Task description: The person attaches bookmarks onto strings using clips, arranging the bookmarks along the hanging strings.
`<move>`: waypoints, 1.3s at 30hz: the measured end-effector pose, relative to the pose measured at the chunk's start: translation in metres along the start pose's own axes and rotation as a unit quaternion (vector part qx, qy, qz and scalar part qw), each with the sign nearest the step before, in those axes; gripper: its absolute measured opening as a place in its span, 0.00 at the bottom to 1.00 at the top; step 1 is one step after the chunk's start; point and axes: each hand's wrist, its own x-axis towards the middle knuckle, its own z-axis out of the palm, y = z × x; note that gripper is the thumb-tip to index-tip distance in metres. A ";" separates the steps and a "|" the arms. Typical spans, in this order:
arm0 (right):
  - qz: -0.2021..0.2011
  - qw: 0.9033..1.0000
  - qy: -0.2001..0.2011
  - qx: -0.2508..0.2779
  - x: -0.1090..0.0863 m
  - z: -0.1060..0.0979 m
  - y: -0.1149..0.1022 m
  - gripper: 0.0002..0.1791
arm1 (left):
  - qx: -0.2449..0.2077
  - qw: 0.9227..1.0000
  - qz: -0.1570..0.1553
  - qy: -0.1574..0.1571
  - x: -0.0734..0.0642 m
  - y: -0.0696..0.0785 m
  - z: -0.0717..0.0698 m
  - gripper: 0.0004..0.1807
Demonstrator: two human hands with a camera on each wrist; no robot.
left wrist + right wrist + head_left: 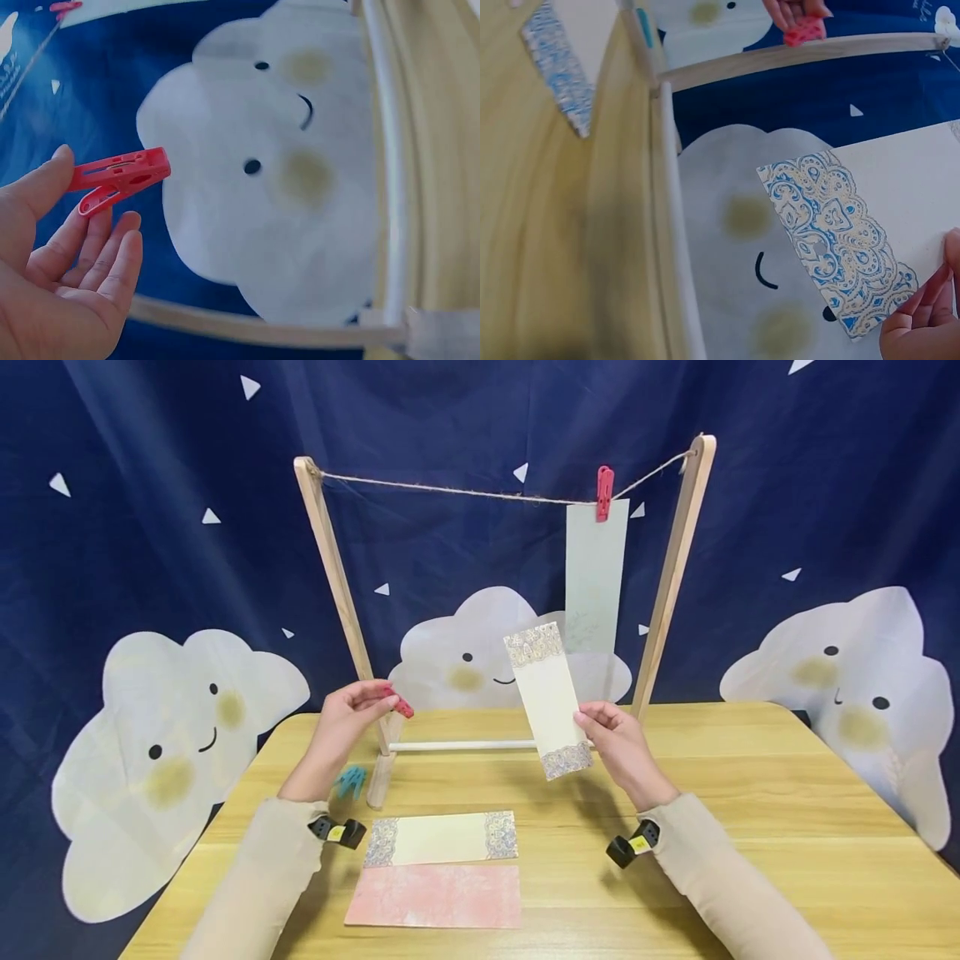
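My left hand [351, 720] pinches a red clothespin [124, 176] by its handle ends, thumb on one and fingers on the other, near the left post of a wooden frame. In my right hand [615, 739] is a cream paper card [550, 697] with blue lace patterns [832, 240] at both ends, pinched at its right edge between thumb and fingers. The card is held upright and slightly tilted above the table. A twine line [450, 490] runs between the posts. From it hangs a pale green card [596, 568], clipped by another red clothespin [604, 493].
A second lace-patterned card [442, 838] and a pink card [435, 896] lie on the wooden table [750, 827]. Teal clothespins [350, 782] lie by the left post [341, 585]. The right post [675, 568] stands beyond my right hand; a white bar [465, 745] joins the posts low down.
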 end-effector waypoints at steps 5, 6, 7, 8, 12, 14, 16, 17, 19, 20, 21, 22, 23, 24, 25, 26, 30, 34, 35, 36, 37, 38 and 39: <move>-0.017 1.000 0.016 0.009 0.010 0.008 -0.002 0.12 | -0.012 1.000 0.008 -0.010 0.015 0.024 0.017 0.17; -0.020 1.000 0.020 0.012 0.012 0.010 -0.002 0.12 | -0.014 1.000 0.010 -0.012 0.017 0.029 0.019 0.18; -0.022 0.999 0.023 0.017 0.014 0.011 -0.003 0.12 | -0.015 1.000 0.011 -0.013 0.019 0.035 0.022 0.18; -0.023 0.999 0.024 0.021 0.016 0.013 -0.003 0.12 | -0.017 1.000 0.016 -0.016 0.022 0.039 0.024 0.19; -0.018 0.999 0.018 0.048 0.021 0.020 -0.005 0.12 | -0.014 0.999 0.032 -0.024 0.030 0.058 0.032 0.20; -0.013 0.998 0.013 0.056 0.023 0.023 -0.007 0.11 | -0.012 0.999 0.042 -0.029 0.035 0.067 0.037 0.20; -0.014 0.998 0.014 0.059 0.025 0.026 -0.009 0.11 | -0.017 0.998 0.048 -0.034 0.040 0.077 0.041 0.19; -0.016 0.998 0.015 0.059 0.027 0.027 -0.011 0.10 | -0.020 0.998 0.051 -0.036 0.043 0.082 0.043 0.19; -0.023 0.998 0.016 0.058 0.031 0.030 -0.014 0.10 | -0.027 0.998 0.053 -0.037 0.050 0.093 0.049 0.18; -0.027 0.998 0.018 0.057 0.034 0.032 -0.015 0.10 | -0.031 0.997 0.053 -0.038 0.053 0.098 0.051 0.18; -0.031 0.998 0.019 0.053 0.036 0.033 -0.017 0.10 | -0.033 0.997 0.052 -0.037 0.057 0.103 0.054 0.18; -0.034 0.998 0.019 0.053 0.039 0.034 -0.018 0.10 | -0.034 0.997 0.053 -0.034 0.061 0.108 0.057 0.18; -0.033 0.998 0.020 0.052 0.041 0.034 -0.020 0.10 | -0.035 0.998 0.052 -0.030 0.064 0.113 0.059 0.17; -0.032 0.998 0.020 0.050 0.043 0.035 -0.021 0.10 | -0.037 0.998 0.051 -0.027 0.067 0.118 0.062 0.18; -0.030 0.998 0.020 0.049 0.045 0.036 -0.023 0.10 | -0.036 0.998 0.050 -0.024 0.071 0.122 0.064 0.18; -0.028 0.998 0.022 0.049 0.047 0.036 -0.024 0.10 | -0.034 0.998 0.049 -0.022 0.074 0.127 0.066 0.18; -0.021 0.998 0.033 0.054 0.053 0.040 -0.031 0.10 | -0.020 0.998 0.050 -0.018 0.086 0.145 0.075 0.19; -0.031 0.996 0.040 0.069 0.059 0.043 -0.038 0.10 | -0.008 0.997 0.071 -0.016 0.100 0.163 0.084 0.19; -0.035 0.996 0.041 0.074 0.060 0.043 -0.039 0.10 | -0.007 0.997 0.078 -0.016 0.103 0.168 0.087 0.18; -0.038 0.996 0.041 0.076 0.061 0.044 -0.041 0.09 | -0.006 0.996 0.085 -0.016 0.106 0.172 0.089 0.18; -0.040 0.995 0.044 0.076 0.063 0.044 -0.042 0.09 | -0.005 0.996 0.091 -0.017 0.109 0.177 0.092 0.17; -0.042 0.995 0.046 0.076 0.064 0.044 -0.043 0.09 | -0.003 0.995 0.095 -0.017 0.112 0.182 0.094 0.17; -0.042 0.995 0.048 0.075 0.065 0.045 -0.044 0.09 | -0.002 0.995 0.098 -0.016 0.114 0.188 0.097 0.17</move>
